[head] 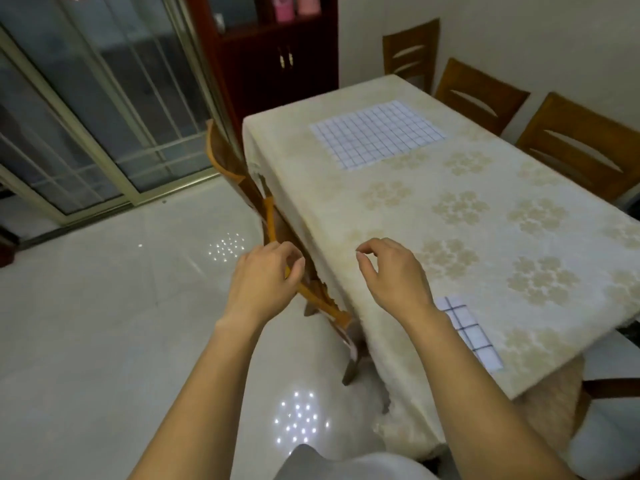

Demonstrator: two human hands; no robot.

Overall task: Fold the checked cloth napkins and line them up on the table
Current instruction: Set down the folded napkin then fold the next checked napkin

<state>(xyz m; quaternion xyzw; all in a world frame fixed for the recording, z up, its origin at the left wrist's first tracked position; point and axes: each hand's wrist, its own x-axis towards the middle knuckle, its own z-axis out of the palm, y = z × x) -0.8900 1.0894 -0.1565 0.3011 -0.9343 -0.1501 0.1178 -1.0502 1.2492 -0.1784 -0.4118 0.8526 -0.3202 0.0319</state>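
A white checked napkin [377,133] lies spread flat on the far part of the table [485,216], which wears a cream flowered cloth. A second napkin [471,334], folded into a narrow strip, lies near the table's front edge, partly hidden by my right forearm. My left hand [266,275] hovers off the table's left edge, above a chair back, fingers loosely curled and holding nothing. My right hand [391,271] hangs above the table's near left part, fingers loosely curled, nothing in it, a little way from the folded napkin.
A wooden chair [242,188] is tucked against the table's left side. Three more chairs [481,95] stand along the far right side. A dark cabinet [270,64] and a sliding glass door [86,116] lie beyond the shiny tiled floor.
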